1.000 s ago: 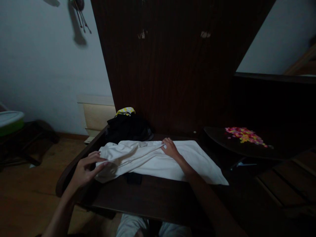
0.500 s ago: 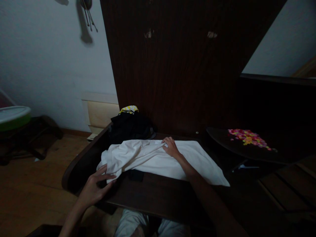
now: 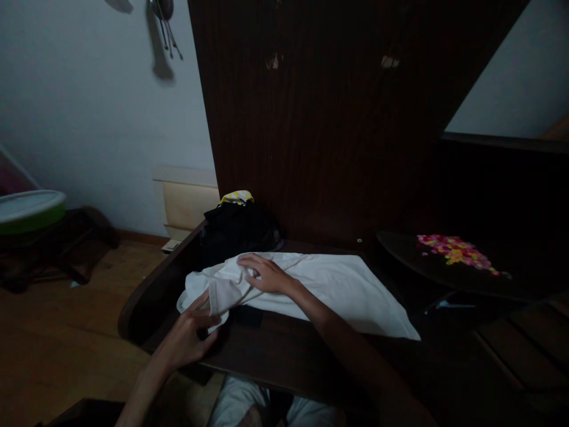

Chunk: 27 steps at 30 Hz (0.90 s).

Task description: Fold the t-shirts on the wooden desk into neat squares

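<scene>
A white shirt (image 3: pixel 351 284) lies stretched across the dark wooden bench, its left end bunched and folded with a hemmed, sleeve-like edge. My left hand (image 3: pixel 191 335) is at that left end, fingers closed at the hemmed edge and partly hidden by the fabric. Higher on the cloth, my right hand (image 3: pixel 267 276) has its fingers bent around a gathered fold. The right part of the shirt lies fairly flat. A small dark item (image 3: pixel 249 316) shows from beneath the shirt's front edge.
Dark clothes (image 3: pixel 237 228) with a yellow-and-white piece on top are piled at the bench's back left. Colourful small pieces (image 3: pixel 457 250) lie on a dark rounded surface to the right. The bench's curved armrest (image 3: pixel 133 311) bounds the left. A green-and-white basin (image 3: pixel 33 210) stands farther left.
My right hand has moved left along the shirt, toward my left hand, and the cloth between them is more bunched. My left hand stays at the left end. The view has shifted slightly.
</scene>
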### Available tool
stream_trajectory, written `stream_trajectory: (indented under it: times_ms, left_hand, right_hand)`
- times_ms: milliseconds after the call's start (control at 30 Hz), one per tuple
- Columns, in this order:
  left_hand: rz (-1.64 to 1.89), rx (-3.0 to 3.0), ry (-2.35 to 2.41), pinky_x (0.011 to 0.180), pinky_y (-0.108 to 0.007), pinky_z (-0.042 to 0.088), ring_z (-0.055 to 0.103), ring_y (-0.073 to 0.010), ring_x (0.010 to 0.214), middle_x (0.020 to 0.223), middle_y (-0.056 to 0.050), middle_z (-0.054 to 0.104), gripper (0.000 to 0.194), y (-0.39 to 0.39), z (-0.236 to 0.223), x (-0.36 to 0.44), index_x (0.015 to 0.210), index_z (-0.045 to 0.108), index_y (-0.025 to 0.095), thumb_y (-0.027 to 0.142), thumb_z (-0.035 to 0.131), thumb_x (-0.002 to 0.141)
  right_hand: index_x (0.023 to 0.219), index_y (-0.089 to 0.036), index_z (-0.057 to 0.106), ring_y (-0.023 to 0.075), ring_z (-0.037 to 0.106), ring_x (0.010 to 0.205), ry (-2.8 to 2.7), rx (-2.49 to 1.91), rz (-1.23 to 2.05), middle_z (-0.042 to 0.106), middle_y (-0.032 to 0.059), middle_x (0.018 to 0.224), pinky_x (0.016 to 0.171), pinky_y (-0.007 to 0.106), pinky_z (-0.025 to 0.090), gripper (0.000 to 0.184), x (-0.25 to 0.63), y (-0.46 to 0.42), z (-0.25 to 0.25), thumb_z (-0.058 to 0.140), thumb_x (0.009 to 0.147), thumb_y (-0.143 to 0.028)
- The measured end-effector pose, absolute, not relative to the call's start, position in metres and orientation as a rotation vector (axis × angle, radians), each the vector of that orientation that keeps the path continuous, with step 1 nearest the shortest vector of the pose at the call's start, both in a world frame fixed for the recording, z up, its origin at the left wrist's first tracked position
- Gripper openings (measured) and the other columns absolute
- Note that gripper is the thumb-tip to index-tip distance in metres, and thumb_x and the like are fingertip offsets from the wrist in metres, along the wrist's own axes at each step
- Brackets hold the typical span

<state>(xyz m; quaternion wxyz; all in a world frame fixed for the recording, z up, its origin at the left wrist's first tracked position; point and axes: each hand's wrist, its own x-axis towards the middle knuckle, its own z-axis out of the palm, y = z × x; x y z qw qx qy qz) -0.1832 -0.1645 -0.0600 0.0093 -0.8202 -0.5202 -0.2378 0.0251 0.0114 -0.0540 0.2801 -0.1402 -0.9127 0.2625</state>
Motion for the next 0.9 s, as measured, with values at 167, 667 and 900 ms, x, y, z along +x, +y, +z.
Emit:
stream_trajectory:
  times_ms: [167,667,900]
  left_hand:
    - [-0.831,-2.69,-1.674,0.068,-0.025,0.055,0.07,-0.0178,0.076,0.078,-0.007,0.073,0.023,-0.166,-0.058,-0.175,0.08,0.074,0.019,0.016,0.051,0.083]
    - [-1.059,-2.351,-1.665,0.078,-0.028,0.055,0.065,-0.0201,0.092,0.1,-0.009,0.065,0.02,-0.164,-0.048,-0.185,0.082,0.078,0.023,0.034,0.061,0.085]
    - [-1.28,-2.368,-1.596,0.081,-0.025,0.054,0.068,-0.0177,0.09,0.097,-0.007,0.07,0.015,-0.175,-0.017,-0.176,0.089,0.075,0.022,0.03,0.063,0.087]
  right_hand:
    - [0.138,-0.023,0.052,0.0192,0.056,0.117,-2.427,-0.602,0.59,0.054,0.0083,0.136,0.098,0.033,0.045,0.046,0.011,0.02,-0.061,0.056,0.091,-0.024]
    - [0.08,-0.019,0.071,0.0146,0.061,0.079,-2.13,-0.74,0.566,0.067,0.0023,0.083,0.072,0.025,0.043,0.012,0.009,0.059,-0.041,0.062,0.088,-0.019]
    - [0.079,-0.021,0.07,0.0169,0.062,0.08,-2.004,-1.033,0.482,0.071,0.0043,0.086,0.071,0.026,0.042,0.014,-0.011,0.089,-0.031,0.063,0.088,-0.028]
